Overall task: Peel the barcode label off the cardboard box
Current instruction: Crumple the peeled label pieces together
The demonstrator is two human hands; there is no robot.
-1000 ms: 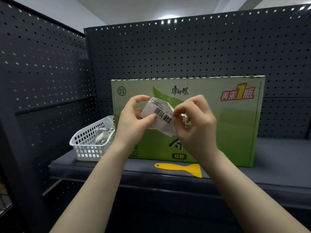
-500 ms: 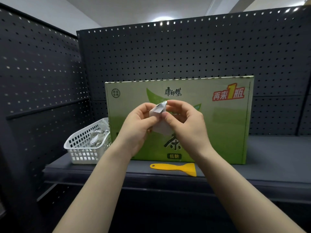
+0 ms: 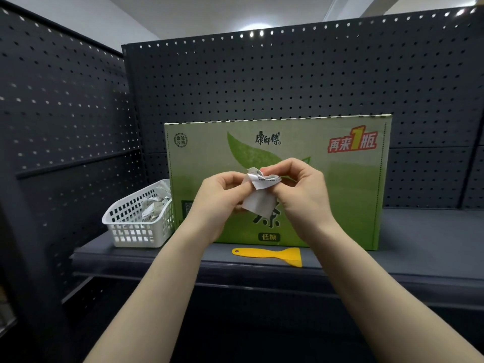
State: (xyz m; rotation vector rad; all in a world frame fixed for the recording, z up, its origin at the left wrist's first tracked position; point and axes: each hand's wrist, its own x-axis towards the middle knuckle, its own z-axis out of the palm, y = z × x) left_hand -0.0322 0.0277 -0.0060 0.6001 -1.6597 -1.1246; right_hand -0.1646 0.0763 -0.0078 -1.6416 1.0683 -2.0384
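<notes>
A green cardboard box (image 3: 348, 195) with printed tea graphics stands upright on the dark shelf. In front of its face, both hands hold the white barcode label (image 3: 259, 203), which is off the box, folded and crumpled at its top. My left hand (image 3: 217, 203) pinches the label's left side between thumb and fingers. My right hand (image 3: 301, 195) pinches the crumpled top edge from the right. The barcode print itself is mostly hidden in the folds.
A white plastic basket (image 3: 131, 224) with several crumpled labels sits on the shelf left of the box. A yellow plastic scraper (image 3: 269, 255) lies flat in front of the box near the shelf's front edge (image 3: 392, 279). Dark pegboard panels (image 3: 65, 113) enclose the back and left.
The label, flat with its barcode showing a second ago, has been folded and crumpled between both hands. The hands stay together in front of the box.
</notes>
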